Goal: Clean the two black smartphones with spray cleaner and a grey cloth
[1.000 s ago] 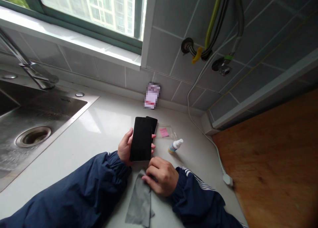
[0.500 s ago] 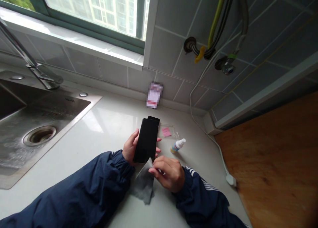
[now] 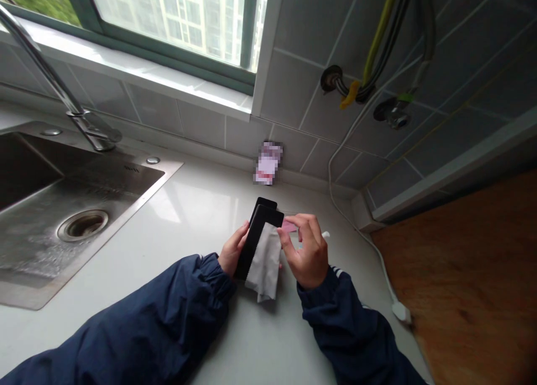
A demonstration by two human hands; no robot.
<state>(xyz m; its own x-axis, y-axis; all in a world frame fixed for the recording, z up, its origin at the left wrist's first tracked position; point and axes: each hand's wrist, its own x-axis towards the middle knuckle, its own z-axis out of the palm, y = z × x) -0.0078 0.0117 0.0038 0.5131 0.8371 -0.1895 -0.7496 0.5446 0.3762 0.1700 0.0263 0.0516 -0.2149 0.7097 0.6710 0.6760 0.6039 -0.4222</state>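
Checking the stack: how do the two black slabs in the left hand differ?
The front slab has a white wipe on it; the rear slab is bare. The front slab shows most of its face, the rear slab only a top strip. Both are black, in the left hand.

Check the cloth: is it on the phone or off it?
On it: the cloth lies over the lower part of the black phone, its end hanging past the phone's bottom edge.

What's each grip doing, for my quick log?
Left hand: closed, holding a black phone.
Right hand: partly closed at a pink tab; cannot tell if holding it.
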